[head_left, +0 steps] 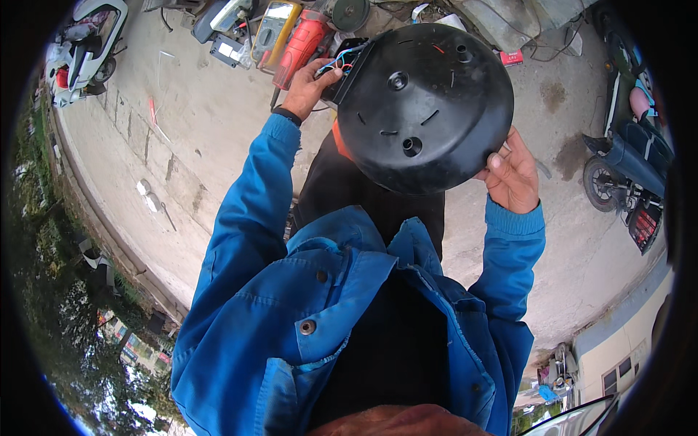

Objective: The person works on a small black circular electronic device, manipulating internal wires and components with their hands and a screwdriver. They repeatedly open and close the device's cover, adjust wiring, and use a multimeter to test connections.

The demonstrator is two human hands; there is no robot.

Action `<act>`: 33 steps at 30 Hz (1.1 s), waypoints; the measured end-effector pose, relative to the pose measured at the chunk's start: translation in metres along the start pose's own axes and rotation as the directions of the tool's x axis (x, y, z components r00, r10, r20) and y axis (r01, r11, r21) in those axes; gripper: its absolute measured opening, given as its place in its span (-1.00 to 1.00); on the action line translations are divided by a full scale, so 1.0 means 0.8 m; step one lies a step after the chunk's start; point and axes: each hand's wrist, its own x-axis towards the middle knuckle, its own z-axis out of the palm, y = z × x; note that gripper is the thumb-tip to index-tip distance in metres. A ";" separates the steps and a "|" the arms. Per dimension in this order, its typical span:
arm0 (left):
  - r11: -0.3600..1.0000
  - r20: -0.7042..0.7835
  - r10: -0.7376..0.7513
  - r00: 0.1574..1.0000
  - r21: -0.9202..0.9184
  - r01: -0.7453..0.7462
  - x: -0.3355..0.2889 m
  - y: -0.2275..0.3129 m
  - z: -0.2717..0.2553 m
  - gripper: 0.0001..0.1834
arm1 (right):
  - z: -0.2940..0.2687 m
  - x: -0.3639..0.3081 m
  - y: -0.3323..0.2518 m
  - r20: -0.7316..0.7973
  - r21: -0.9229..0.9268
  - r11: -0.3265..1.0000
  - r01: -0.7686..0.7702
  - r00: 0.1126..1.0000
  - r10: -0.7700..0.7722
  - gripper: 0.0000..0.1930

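Tub, round and black, is held in front of the person's legs, its closed face up and its inside hidden. A dark box on its left side contains thin coloured wires. The left hand has thumb and fingers at the wires; whether it pinches them, I cannot tell. The right hand grips the tub's lower right edge.

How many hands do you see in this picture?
2: the left hand is by the coloured wires, and the right hand is at the lower right edge of the black dome.
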 end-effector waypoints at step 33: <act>0.869 -0.002 0.368 0.930 -0.355 -0.345 -0.008 -0.123 0.038 -0.37 | -0.104 0.097 0.117 0.330 0.193 0.841 0.505 0.774 -0.540 -0.69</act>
